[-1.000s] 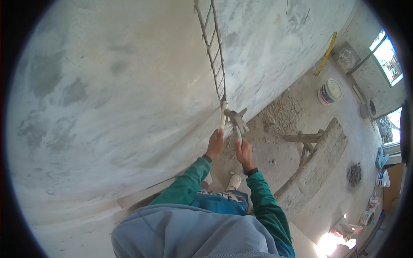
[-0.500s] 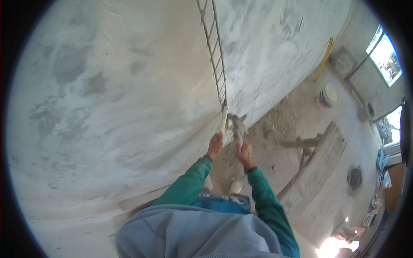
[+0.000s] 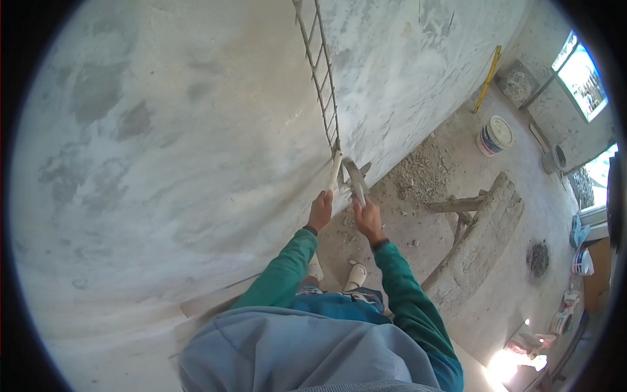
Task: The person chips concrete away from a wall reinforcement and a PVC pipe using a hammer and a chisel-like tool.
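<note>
Low at the wall (image 3: 215, 150), both hands work side by side. My left hand (image 3: 321, 210) is closed around a pale, slim stick-like handle (image 3: 336, 171), whose upper end meets the bottom of a dark ladder-like strip (image 3: 320, 72) on the wall. Just to the right, my right hand (image 3: 369, 219) grips a grey hand tool (image 3: 356, 179) with a long, flat-looking head. That head lies close beside the pale handle and overlaps the wall's foot in this view. Motion and angle hide the tool's exact kind.
Rubble (image 3: 424, 173) lies along the wall's foot. A rough wooden bench (image 3: 480, 242) stands on the right, with a white bucket (image 3: 496, 134) beyond it. A yellow level-like bar (image 3: 486, 78) leans on the wall. A dark patch (image 3: 538, 259) marks the floor.
The grey tool in my right hand has turned, its head now pointing up and left beside the pale handle. Both hands have shifted slightly up and left in view.
</note>
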